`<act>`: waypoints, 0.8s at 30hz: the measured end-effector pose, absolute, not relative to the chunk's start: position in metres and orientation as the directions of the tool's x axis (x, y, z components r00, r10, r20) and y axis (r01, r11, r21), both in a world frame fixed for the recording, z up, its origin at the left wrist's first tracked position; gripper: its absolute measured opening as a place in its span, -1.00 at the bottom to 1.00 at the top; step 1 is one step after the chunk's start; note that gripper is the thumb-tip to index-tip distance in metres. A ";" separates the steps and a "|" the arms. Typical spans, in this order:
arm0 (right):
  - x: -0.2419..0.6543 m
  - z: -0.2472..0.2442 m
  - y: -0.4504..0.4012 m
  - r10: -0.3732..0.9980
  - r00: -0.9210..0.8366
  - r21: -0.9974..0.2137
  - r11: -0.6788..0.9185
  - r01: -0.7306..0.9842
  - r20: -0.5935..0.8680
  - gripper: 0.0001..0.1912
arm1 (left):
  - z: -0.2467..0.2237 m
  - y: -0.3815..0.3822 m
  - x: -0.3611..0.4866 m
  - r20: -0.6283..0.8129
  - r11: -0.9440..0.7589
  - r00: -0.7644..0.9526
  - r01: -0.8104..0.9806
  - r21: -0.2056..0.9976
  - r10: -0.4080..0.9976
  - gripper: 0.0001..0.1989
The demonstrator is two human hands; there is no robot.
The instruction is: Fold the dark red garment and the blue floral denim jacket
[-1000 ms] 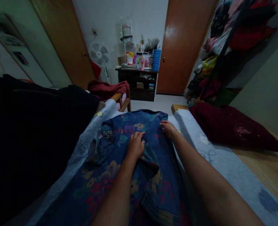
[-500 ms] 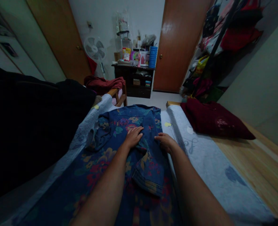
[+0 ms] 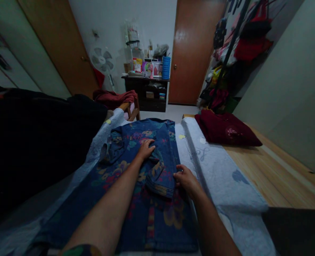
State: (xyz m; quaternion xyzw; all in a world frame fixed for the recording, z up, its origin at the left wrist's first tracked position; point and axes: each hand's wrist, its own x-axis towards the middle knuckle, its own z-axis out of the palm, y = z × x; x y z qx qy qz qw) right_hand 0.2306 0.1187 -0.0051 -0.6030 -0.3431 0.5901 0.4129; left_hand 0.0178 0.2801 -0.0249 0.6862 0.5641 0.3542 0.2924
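Note:
A dark blue floral denim jacket [image 3: 136, 170] lies spread on the bed, with one sleeve [image 3: 166, 156] folded inward over its body and the cuff toward me. My left hand [image 3: 146, 149] rests flat on the jacket beside the upper part of that sleeve, fingers stretched out. At the sleeve's outer edge near the cuff, my right hand [image 3: 186, 179] has its thumb and fingers curled in a pinch on the cloth. The other sleeve [image 3: 114, 147] lies bent and crumpled on the left.
Light patterned bedding [image 3: 218, 170] lies under the jacket. A folded maroon garment [image 3: 226, 129] sits at the right by bare wooden boards [image 3: 256, 170]. Black cloth [image 3: 40, 145] is heaped at the left. Beyond are a wooden chair [image 3: 134, 113], fan [image 3: 104, 60] and dark cabinet [image 3: 146, 96].
My right hand has slid toward me along the sleeve's edge to near the cuff. My left hand remains on the jacket. The view has shifted slightly right.

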 end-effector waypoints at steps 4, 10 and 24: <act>0.229 -0.005 0.102 0.921 0.048 -0.918 -0.378 -0.121 -0.386 -0.56 | -0.014 0.252 0.017 0.096 -0.099 0.032 0.531 0.841 0.995 -0.64; 0.227 -0.003 0.095 0.948 0.061 -0.930 -0.293 -0.220 -0.313 -0.50 | -0.012 0.152 0.020 0.108 -0.057 -0.077 0.487 0.871 0.991 -0.60; 0.223 0.007 0.073 0.948 0.010 -0.921 -0.305 -0.241 -0.317 -0.42 | 0.014 0.086 0.033 -0.157 0.168 0.078 -0.153 0.974 0.984 -0.42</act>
